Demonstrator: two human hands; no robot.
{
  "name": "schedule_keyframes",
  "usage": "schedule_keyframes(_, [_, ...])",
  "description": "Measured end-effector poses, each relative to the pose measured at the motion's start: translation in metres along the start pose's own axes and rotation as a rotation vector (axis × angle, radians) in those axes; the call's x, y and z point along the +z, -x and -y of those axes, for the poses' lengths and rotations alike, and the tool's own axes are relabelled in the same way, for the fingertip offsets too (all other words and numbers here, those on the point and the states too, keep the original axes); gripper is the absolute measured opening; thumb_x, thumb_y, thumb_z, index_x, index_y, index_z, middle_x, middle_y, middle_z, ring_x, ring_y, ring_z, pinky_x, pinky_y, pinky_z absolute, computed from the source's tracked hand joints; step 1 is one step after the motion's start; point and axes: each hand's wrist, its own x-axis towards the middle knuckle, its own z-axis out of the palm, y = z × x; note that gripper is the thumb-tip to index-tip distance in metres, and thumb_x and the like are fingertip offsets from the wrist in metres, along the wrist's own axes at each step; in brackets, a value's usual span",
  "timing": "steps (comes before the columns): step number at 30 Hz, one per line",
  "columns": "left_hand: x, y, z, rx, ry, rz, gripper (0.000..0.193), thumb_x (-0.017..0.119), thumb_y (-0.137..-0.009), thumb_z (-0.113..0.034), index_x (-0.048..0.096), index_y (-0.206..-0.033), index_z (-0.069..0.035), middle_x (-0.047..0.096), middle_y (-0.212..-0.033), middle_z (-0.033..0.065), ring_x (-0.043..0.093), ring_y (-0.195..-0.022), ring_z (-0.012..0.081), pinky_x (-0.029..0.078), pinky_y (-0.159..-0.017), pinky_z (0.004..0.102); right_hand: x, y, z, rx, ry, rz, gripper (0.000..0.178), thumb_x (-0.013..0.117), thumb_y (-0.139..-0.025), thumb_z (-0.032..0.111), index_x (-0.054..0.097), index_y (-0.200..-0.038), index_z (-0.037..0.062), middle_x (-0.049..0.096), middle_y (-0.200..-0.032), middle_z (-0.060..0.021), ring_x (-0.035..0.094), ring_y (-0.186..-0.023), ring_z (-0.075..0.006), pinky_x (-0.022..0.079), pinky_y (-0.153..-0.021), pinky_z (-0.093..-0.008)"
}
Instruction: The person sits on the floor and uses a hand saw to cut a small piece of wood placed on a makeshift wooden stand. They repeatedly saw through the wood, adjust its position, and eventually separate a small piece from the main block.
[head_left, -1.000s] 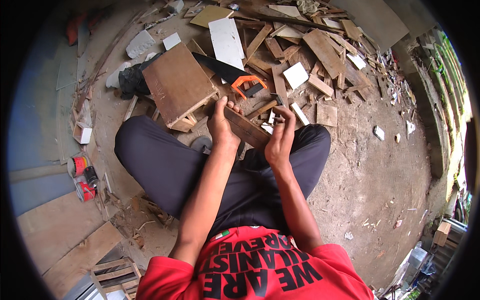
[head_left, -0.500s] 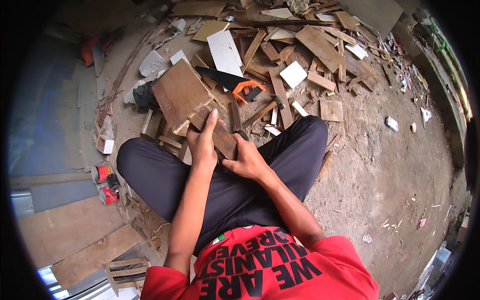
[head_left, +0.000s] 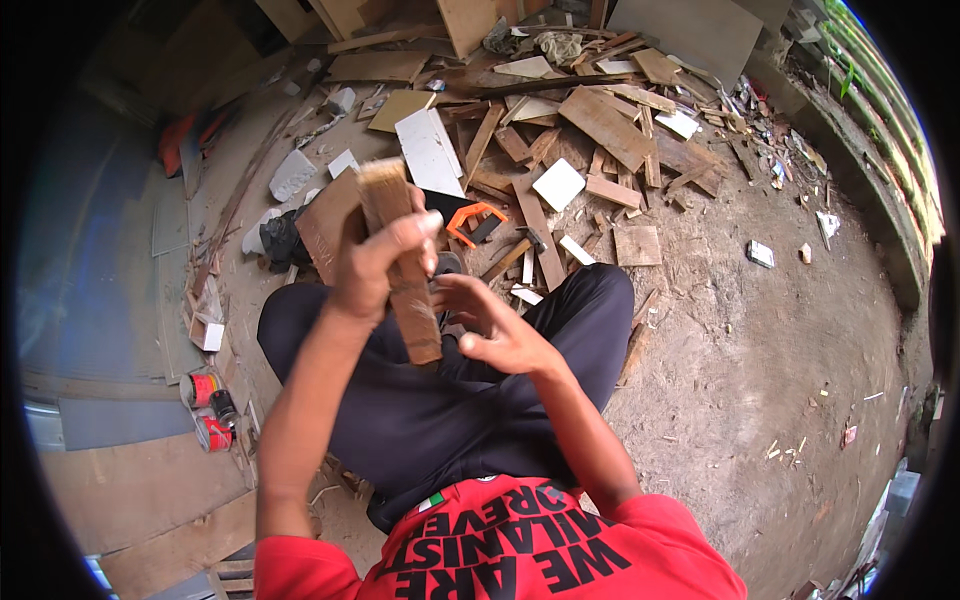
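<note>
My left hand (head_left: 368, 268) grips a short brown wooden block (head_left: 412, 315), held upright and slightly tilted above my lap. Its thumb lies across the block's face, and the rough end points up and away from me. Just right of the block, my right hand (head_left: 508, 335) is open with curved, parted fingers. Whether its fingertips touch the block is hard to tell. Behind my left hand lies a brown board (head_left: 322, 228), partly hidden. A hand saw's orange handle (head_left: 462, 222) shows beyond the block, with a hammer (head_left: 535, 240) to its right.
Scrap boards (head_left: 620, 125) and offcuts are heaped ahead of me, with a white square piece (head_left: 558, 186) among them. Red cans (head_left: 213, 432) stand by my left knee. Wide sheets (head_left: 150, 460) lie at the left. A low wall (head_left: 840, 180) runs along the right.
The block has been lifted toward me and turned more upright in my left hand. My right hand has let go of its near end and opened. The view has shifted slightly.
</note>
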Motion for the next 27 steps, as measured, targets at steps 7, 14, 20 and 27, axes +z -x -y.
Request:
schedule_keyframes(7, [-0.032,-0.096,-0.108,0.332,-0.082,0.137,0.032,0.072,-0.087,-0.025,0.061,-0.105,-0.001,0.06,-0.077,0.0042,0.059,-0.062,0.0121,0.049,-0.062,0.0268,-0.105,0.003,-0.006,0.158,0.127,-0.734,0.046,0.062,-0.101,0.035,0.055,-0.128,-0.0015,0.068,-0.109,-0.012,0.067,-0.096,-0.0177,0.053,-0.083,-0.0307])
schedule_keyframes(14, [-0.041,-0.182,-0.031,0.339,-0.092,-0.05,0.025,0.069,-0.09,-0.022,0.058,-0.104,-0.004,0.055,-0.077,0.0028,0.057,-0.066,0.0134,0.047,-0.065,0.0281,-0.193,-0.038,-0.016,0.081,0.275,-0.951,0.03,0.062,-0.102,0.026,0.059,-0.116,-0.0004,0.068,-0.096,-0.0085,0.067,-0.079,-0.0141,0.054,-0.07,-0.0273])
schedule_keyframes(20, [-0.048,-0.28,0.094,0.115,0.064,-0.107,0.022,0.073,-0.089,-0.022,0.06,-0.099,-0.007,0.059,-0.077,0.0015,0.059,-0.067,0.0133,0.048,-0.067,0.0286,-0.275,-0.074,-0.022,0.081,0.669,-0.913,0.028,0.062,-0.101,0.019,0.057,-0.116,-0.004,0.069,-0.097,-0.0121,0.067,-0.086,-0.0166,0.056,-0.074,-0.03])
schedule_keyframes(27, [-0.039,-0.377,0.19,-0.139,0.332,-0.265,0.021,0.074,-0.088,-0.027,0.06,-0.094,-0.012,0.056,-0.076,0.0002,0.057,-0.065,0.0147,0.048,-0.065,0.031,-0.4,-0.15,-0.041,0.129,1.212,-0.79,0.032,0.068,-0.095,0.018,0.057,-0.116,-0.0033,0.069,-0.1,-0.0203,0.071,-0.089,-0.0291,0.056,-0.077,-0.036])
